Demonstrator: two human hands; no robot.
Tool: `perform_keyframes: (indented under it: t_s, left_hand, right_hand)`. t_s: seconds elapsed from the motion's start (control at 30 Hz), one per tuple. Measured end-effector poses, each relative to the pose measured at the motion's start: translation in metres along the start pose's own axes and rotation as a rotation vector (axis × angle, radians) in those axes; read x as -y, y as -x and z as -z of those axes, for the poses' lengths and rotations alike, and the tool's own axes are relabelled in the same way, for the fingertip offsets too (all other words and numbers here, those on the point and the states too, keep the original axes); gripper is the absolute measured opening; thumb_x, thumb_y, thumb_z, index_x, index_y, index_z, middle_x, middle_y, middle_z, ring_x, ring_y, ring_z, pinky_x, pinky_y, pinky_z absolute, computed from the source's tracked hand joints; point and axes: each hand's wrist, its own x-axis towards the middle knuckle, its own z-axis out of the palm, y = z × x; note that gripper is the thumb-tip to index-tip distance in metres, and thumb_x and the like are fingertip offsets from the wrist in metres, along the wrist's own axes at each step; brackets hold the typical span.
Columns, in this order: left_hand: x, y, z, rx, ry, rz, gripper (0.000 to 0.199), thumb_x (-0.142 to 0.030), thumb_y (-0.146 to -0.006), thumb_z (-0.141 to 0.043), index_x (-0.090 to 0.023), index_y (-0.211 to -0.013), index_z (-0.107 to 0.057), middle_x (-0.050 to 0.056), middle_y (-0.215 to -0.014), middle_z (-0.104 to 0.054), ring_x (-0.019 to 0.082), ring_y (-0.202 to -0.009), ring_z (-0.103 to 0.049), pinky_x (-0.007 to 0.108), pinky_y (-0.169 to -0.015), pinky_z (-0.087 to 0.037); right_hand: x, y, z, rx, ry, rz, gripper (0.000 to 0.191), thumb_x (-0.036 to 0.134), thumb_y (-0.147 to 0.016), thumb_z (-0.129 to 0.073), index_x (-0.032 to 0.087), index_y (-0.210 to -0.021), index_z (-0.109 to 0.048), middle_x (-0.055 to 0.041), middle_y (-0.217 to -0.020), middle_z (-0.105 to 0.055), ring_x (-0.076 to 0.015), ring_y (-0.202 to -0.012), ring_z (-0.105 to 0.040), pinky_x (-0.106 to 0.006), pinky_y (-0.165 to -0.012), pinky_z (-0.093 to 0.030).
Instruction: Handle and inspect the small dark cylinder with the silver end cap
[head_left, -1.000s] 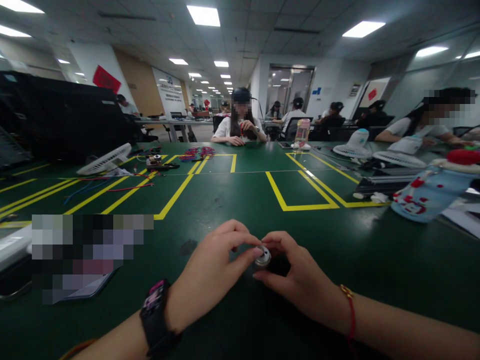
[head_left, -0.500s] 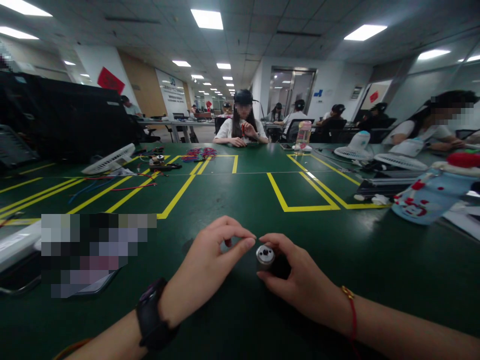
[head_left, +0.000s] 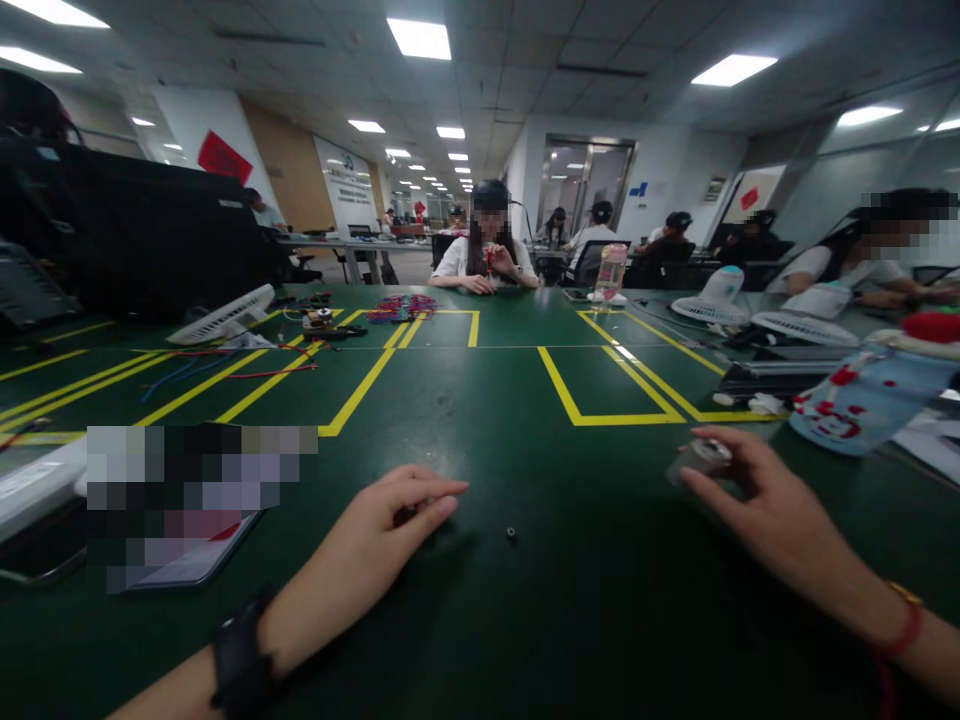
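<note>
My right hand (head_left: 776,520) grips a short silver metal cylinder (head_left: 706,458), much like a small motor, between thumb and fingers. It is on the right side of the table and blurred by motion. My left hand (head_left: 382,535), with a black watch on its wrist, is left of the middle, just over the table. Its index finger and thumb point right, their tips a little apart with nothing visible between them. A tiny dark ring-like part (head_left: 511,534) lies on the green table (head_left: 585,610), right of my left fingertips and touched by neither hand.
A phone (head_left: 202,550), partly pixelated, lies at left. Farther back are wires (head_left: 401,308) and a white fan (head_left: 225,315). At right stand a blue cup (head_left: 862,400) and more fans (head_left: 712,297). A person (head_left: 487,250) sits across the table.
My right hand has carried the metal cylinder from the middle to the right. My left hand has drawn back left and slightly down. The tiny dark part now shows on the table between them.
</note>
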Motion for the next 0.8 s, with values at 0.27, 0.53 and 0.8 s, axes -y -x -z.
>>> perform_keyframes:
  t_s: [0.27, 0.53, 0.8]
  left_hand:
    - [0.023, 0.015, 0.017, -0.086, 0.031, 0.152, 0.03, -0.045, -0.091, -0.049, -0.029, -0.107, -0.069, 0.002, -0.107, -0.068, 0.023, -0.097, -0.064, 0.034, -0.084, -0.049]
    - [0.029, 0.016, 0.012, -0.068, -0.023, 0.113, 0.03, -0.042, -0.091, -0.049, -0.028, -0.109, -0.068, 0.003, -0.105, -0.067, 0.024, -0.096, -0.063, 0.038, -0.086, -0.048]
    - [0.026, 0.014, 0.011, -0.056, -0.019, 0.114, 0.028, -0.042, -0.091, -0.049, -0.027, -0.101, -0.07, 0.002, -0.101, -0.067, 0.023, -0.094, -0.063, 0.038, -0.084, -0.049]
  right_hand:
    - [-0.089, -0.004, 0.047, -0.105, 0.474, -0.049, 0.056, 0.059, -0.077, -0.057, 0.021, -0.118, -0.047, -0.02, -0.109, -0.056, -0.034, -0.095, -0.059, -0.043, -0.074, -0.05]
    - [0.109, 0.008, -0.066, 0.444, -0.053, 0.501, 0.035, 0.033, -0.088, -0.055, 0.025, -0.122, -0.053, -0.0049, -0.115, -0.053, -0.0156, -0.102, -0.051, -0.031, -0.088, -0.046]
    - [0.069, -0.018, -0.025, 0.312, 0.051, 0.448, 0.02, 0.026, -0.093, -0.043, 0.017, -0.094, -0.062, -0.0063, -0.094, -0.058, -0.0153, -0.085, -0.054, -0.031, -0.075, -0.045]
